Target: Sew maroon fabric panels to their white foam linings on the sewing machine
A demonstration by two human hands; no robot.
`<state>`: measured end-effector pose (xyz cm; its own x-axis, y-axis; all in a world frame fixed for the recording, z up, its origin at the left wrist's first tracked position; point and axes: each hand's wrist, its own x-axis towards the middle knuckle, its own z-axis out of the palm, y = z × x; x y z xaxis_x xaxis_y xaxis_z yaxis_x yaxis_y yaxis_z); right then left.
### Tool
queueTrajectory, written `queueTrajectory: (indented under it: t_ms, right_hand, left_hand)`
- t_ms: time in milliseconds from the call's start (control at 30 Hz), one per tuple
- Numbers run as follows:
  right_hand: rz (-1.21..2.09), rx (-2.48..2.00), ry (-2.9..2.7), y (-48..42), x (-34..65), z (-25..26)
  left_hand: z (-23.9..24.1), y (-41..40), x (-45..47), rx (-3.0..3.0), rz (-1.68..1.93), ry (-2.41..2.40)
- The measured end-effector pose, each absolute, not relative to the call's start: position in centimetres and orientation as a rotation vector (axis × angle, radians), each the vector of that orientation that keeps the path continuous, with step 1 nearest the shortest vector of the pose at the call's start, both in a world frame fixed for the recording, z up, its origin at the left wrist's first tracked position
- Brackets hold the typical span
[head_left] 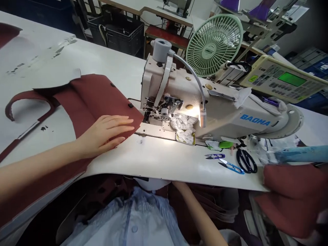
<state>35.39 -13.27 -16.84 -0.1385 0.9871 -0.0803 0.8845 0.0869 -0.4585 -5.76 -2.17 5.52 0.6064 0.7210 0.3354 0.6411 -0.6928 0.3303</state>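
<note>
Left hand (107,132) flat at edge of maroon panel (89,99)

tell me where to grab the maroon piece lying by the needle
Probably its near edge, where the maroon piece droops over the table front near the left hand. Elsewhere it lies flat, with no edge to pinch; come from the near side, thumb on top.

Left hand (107,131) lies flat on maroon fabric (87,99) beside sewing machine (217,109).

The right hand is out of sight, its forearm (198,213) cut off at the lower edge. Near right, a maroon cloth (292,198) is blurred.
</note>
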Motion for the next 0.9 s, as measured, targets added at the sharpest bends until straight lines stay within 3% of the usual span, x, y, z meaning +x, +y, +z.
queueTrajectory:
  t_ms: [200,433,633,733,800,900]
  right_hand:
    - [0.936,-2.058,-2.169,-16.6,34.5,-15.0]
    - [1.234,-2.26,-1.998,-17.7,33.8,-12.6]
    - [1.943,-1.654,-2.02,-17.4,32.8,-2.7]
    - [2.44,-0.768,-1.787,-15.6,31.1,4.1]
    - [2.327,-0.506,-1.57,-14.1,28.9,7.8]
    - [1.74,-0.856,-1.241,-12.0,23.9,11.7]
  left_hand:
    - [5.4,-4.3,-1.5,2.86,0.684,0.53]
    - [5.5,-4.8,-0.8,2.749,0.695,0.517]
    - [7.0,-6.0,-0.5,2.494,0.569,0.5]
    - [8.9,-8.0,1.2,2.282,0.48,0.342]
    - [10.5,-9.6,2.3,2.157,0.484,0.319]
    - [12.8,-11.5,2.6,2.033,0.591,0.493]
